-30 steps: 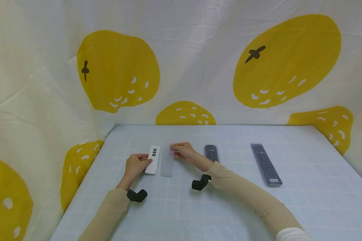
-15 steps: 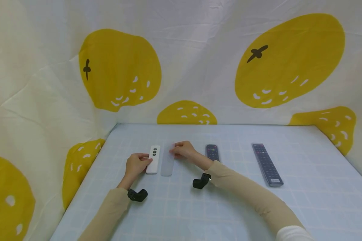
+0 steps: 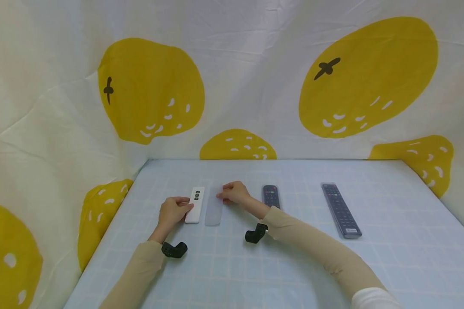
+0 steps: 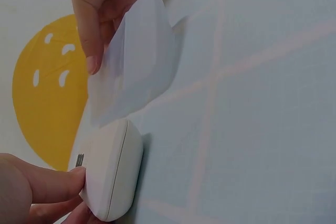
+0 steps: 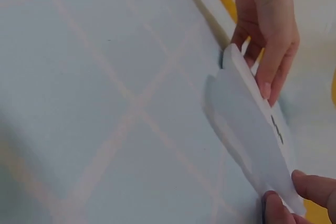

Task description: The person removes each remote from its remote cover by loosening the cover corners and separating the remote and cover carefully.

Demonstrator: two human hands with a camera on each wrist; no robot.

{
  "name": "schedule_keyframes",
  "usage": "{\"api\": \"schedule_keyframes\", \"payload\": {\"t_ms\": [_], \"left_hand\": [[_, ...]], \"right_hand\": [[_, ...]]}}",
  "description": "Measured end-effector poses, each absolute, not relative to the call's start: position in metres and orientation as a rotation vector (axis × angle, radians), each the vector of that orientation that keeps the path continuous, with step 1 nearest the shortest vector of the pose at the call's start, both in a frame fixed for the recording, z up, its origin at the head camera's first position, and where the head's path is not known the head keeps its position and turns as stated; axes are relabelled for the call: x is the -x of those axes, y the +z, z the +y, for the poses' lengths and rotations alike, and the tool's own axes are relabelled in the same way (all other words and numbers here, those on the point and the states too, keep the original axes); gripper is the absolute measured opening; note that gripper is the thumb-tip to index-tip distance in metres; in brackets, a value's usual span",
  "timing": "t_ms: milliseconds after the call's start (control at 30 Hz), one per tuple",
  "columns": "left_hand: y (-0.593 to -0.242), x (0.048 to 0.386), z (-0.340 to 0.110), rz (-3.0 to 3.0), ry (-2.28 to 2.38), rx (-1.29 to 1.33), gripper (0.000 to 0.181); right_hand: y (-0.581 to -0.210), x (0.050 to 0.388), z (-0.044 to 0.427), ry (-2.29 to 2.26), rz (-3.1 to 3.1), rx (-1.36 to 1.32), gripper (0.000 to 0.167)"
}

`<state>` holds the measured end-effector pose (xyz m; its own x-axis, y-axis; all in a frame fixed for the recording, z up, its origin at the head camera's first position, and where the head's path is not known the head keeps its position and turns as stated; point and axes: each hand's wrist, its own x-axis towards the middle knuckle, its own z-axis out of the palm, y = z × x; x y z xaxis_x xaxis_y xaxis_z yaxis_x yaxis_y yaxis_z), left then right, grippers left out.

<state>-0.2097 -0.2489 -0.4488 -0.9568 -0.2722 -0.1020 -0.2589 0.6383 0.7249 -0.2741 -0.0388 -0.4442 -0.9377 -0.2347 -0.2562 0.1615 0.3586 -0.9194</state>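
- The left hand [image 3: 173,212] held the white remote [image 3: 195,205] by its 9 o'clock side, thumb on the face and fingers bent in against the edge, so the grasp was a pinch.
- The white remote lay between 2 and 3 o'clock from that hand, its long axis pointing a little past 12, with small dark buttons near the 12 o'clock end.
- The translucent cover [image 3: 214,208] was just beside the white remote, at 3 o'clock from it, and ran nearly parallel to it.
- The right hand [image 3: 236,192] pinched the translucent cover between thumb and fingertips near its 1 o'clock corner; the hand itself was at 2 o'clock from the cover's middle.
- Whether the cover touched the table [image 3: 224,266] along its length, I could not tell.
- The short dark remote [image 3: 271,195] lay at 3 o'clock from the right hand, its 6 o'clock end hidden behind the forearm.
- The long dark remote [image 3: 341,210] lay farther out, just past 3 o'clock from the short one, its top leaning toward 11.
- Beyond the table's 12 o'clock edge hung a pale cloth [image 3: 251,77] printed with yellow fruit shapes.
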Motion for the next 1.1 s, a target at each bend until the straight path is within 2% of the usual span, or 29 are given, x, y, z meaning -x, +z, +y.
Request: {"api": "schedule_keyframes", "payload": {"t_ms": [267,533,800,1100], "left_hand": [[-0.444,0.212,-0.247,-2.849,-1.189,-0.455,0.031],[-0.429,0.208,-0.236,-2.91,-1.087,-0.478,0.04],[-0.406,0.199,-0.22,-2.898,-1.071,-0.305,0.043],[-0.397,0.189,-0.197,-2.758,-1.311,-0.14,0.038]], "right_hand": [[-0.441,0.273,-0.031,-1.567,2.415,0.158,0.045],[-0.433,0.271,-0.02,-1.63,2.462,0.301,0.041],[-0.417,0.265,-0.004,-1.609,2.678,0.536,0.034],[-0.407,0.249,0.019,-1.607,2.73,0.602,0.034]]}}
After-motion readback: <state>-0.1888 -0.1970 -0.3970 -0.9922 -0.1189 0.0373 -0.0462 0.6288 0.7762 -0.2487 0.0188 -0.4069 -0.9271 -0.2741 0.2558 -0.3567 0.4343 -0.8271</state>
